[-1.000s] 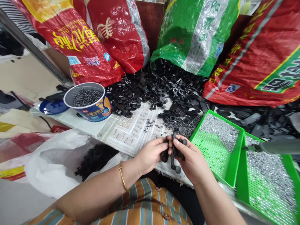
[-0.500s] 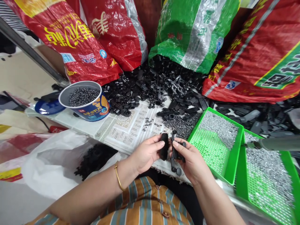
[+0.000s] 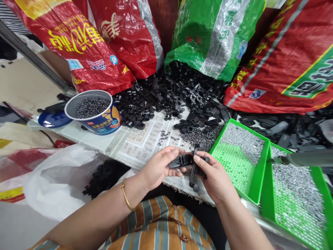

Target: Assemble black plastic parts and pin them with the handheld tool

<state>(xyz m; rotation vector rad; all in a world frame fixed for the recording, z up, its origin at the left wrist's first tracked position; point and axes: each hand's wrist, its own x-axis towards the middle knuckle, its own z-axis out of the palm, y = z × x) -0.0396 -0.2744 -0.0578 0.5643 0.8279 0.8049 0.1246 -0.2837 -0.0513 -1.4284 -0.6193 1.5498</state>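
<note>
My left hand (image 3: 162, 166), with a gold bangle at its wrist, grips a flat black plastic piece (image 3: 181, 161) between thumb and fingers. Its ridged, hollow side faces up and its right end meets the parts in my other hand. Fingers of my right hand (image 3: 212, 173) are closed on black plastic arms with round ends (image 3: 194, 173). How these pieces join is hidden by the fingers. Both hands are above the front edge of a table (image 3: 135, 147) with a patterned white cover. Beyond them lies a pile of small dark pellets (image 3: 203, 139).
Two green perforated trays (image 3: 256, 187) of small silvery metal pieces stand at the right. A blue tub (image 3: 104, 121) of dark beads is at the left. Heaps of black plastic parts (image 3: 166, 93) lie below the red sack (image 3: 125, 41) and green sack (image 3: 192, 55).
My left hand has turned the flat black piece from upright to lying sideways, hollow side up, and brought it against the arms in my right hand. The right hand has barely moved.
</note>
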